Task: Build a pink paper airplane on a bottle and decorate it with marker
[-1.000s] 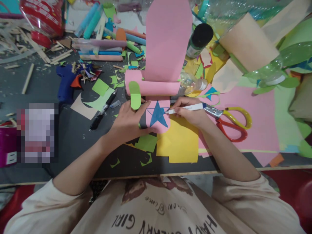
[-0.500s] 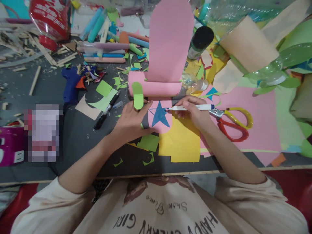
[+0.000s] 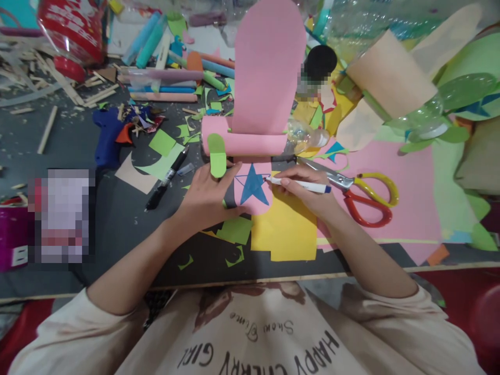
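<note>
A pink paper piece [image 3: 255, 195] with a blue star [image 3: 253, 185] drawn on it lies at the table's middle, joined to a pink rolled paper model [image 3: 250, 140] with a tall pink flap [image 3: 269, 67]. My left hand [image 3: 207, 195] presses flat on the pink piece's left side, fingers spread, beside a green paper tab [image 3: 216, 154]. My right hand [image 3: 312, 190] pinches a white marker with a blue cap [image 3: 300, 184], its tip touching the star's right point.
Yellow paper [image 3: 287, 232] lies under the pink piece. Red and yellow scissors [image 3: 361, 195] rest just right of my right hand. A black marker [image 3: 166, 177], a blue glue gun [image 3: 107, 135], paper scraps, wood sticks, plastic bottles and a red can [image 3: 72, 28] crowd the table.
The marker has tilted so its capped end points lower right, with its tip staying at the star's right point. My left hand has stayed in place.
</note>
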A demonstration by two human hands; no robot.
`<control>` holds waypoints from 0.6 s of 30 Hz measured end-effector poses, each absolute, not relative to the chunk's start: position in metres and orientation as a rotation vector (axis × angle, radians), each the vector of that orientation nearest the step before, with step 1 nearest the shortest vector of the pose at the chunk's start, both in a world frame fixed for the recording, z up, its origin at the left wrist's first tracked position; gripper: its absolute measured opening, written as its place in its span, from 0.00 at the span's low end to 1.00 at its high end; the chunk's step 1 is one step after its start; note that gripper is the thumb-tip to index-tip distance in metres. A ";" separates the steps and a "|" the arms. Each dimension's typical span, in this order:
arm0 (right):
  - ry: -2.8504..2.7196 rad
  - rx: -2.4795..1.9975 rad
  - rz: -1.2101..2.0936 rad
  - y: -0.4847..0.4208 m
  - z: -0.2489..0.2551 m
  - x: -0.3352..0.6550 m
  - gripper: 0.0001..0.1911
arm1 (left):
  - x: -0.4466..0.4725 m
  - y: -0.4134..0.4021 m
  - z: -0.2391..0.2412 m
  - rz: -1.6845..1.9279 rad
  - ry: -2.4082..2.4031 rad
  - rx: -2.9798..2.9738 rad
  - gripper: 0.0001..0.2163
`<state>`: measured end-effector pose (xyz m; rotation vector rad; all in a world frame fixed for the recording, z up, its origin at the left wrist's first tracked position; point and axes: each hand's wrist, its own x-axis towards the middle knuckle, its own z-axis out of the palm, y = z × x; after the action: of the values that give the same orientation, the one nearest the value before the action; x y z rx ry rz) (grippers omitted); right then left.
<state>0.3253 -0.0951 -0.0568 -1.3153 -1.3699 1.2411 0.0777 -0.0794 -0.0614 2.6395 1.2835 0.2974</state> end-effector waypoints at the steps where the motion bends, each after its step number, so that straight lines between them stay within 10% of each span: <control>1: -1.390 -1.319 1.234 -0.096 -0.056 0.326 0.07 | 0.078 -0.079 -0.062 0.300 1.286 2.641 0.38; 18: -1.500 -1.382 1.200 -0.100 -0.056 0.323 0.06 | 0.078 -0.079 -0.058 0.239 1.291 2.594 0.39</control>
<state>0.3226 -0.0996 -0.0562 -1.3825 -1.4999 1.1997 0.0784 -0.0794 -0.0582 2.5939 1.2907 0.2390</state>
